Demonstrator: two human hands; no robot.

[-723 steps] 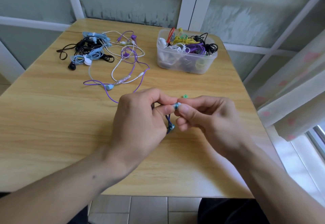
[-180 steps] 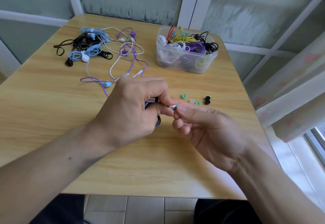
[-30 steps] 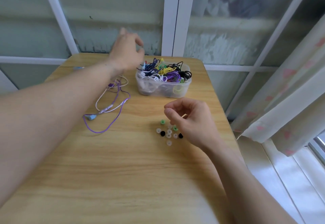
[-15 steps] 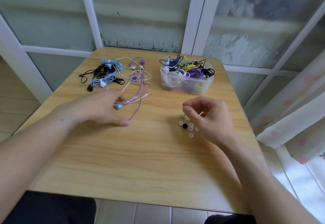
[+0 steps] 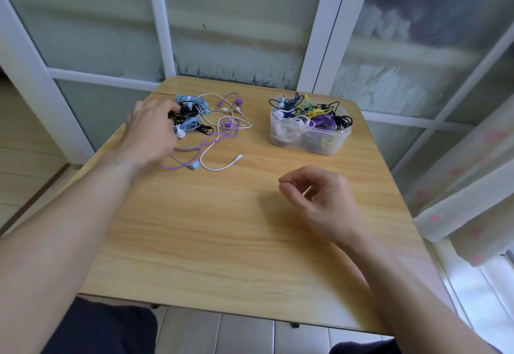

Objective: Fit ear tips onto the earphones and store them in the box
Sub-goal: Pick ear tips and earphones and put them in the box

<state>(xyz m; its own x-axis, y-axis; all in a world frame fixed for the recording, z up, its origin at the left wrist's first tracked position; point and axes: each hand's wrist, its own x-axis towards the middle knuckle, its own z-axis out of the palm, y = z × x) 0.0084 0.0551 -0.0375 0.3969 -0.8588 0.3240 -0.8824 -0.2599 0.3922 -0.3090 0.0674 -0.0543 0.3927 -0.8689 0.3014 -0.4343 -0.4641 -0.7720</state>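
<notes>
Wood table (image 5: 222, 228) by frosted, prob. sliding, glass doors (image 5: 236, 19).

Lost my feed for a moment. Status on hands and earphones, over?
Left hand reaching into loose earphones, grip hidden. Right hand loosely curled, empty, above table. Box already holds earphones. Nothing blocking.
</notes>
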